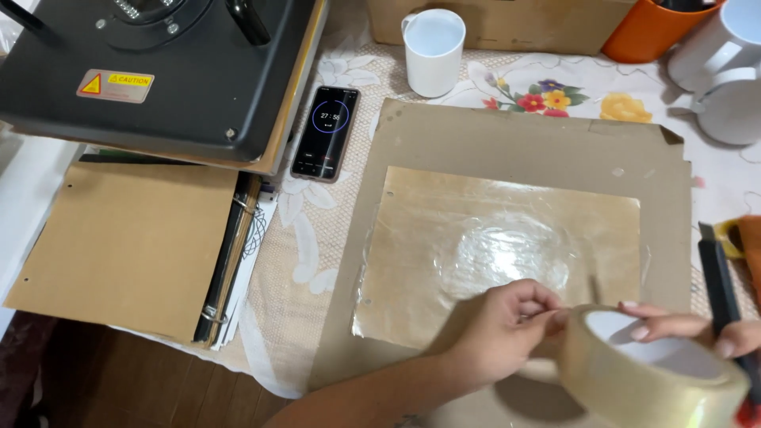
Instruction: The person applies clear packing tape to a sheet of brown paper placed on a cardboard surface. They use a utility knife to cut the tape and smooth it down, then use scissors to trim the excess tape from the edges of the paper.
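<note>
**Clear tape roll held in both hands, lower right of frame**

Clear packing tape roll (650, 372) sits at the lower right, held between 2 hands. Left hand (499, 329) comes in from the bottom centre, fingertips pinched together at the roll's outer edge, apparently on the tape's loose end; the end itself is too clear to make out. Right hand (690, 326) grips the far side of the roll, fingers curled over the rim and into the core. It also seems to hold a black utility knife (725, 293) running up along the right edge; cannot confirm the contact.

Judgement on doing this well: keep the roll steady with the right hand, peel the end slowly and flat so it doesn't split or fold back on itself, and keep the blade side away from the left fingers.

Just above the hands: glossy transparent sheet (499, 250) lying on a brown cardboard panel (515, 139), centre frame, on a floral tablecloth (305, 238).

Further out:
- phone (326, 132) showing a timer, upper centre-left
- white mug (433, 51), top centre
- orange cup (646, 30) and 2 more white mugs (725, 71), upper right
- black heat press (158, 71), upper left
- kraft-covered ring binder (131, 246), left
</note>
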